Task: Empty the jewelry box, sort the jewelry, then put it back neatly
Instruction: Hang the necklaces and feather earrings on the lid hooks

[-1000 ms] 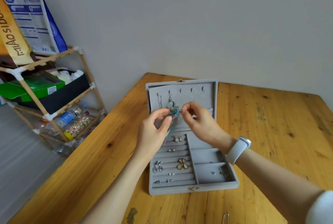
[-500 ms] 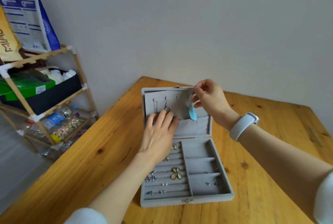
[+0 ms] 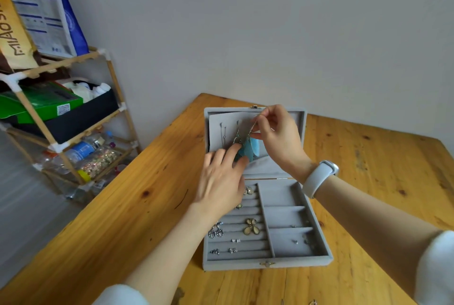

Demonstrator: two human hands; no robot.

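L sleeve (image 3: pixel 120 295): white, pushed up | R sleeve (image 3: pixel 437 268): white; R wrist: white band (image 3: pixel 319 178)

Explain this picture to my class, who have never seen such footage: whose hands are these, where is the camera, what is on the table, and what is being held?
There is no machine: a person wears a camera on the head, looking down at their own hands. On the wooden table lies an open grey jewelry box, its slots holding small earrings and a butterfly-shaped piece. The right hand pinches the hook of a blue feather earring at the lid's hanging panel. The left hand rests flat-fingered against that panel. A storage shelf stands to the left.
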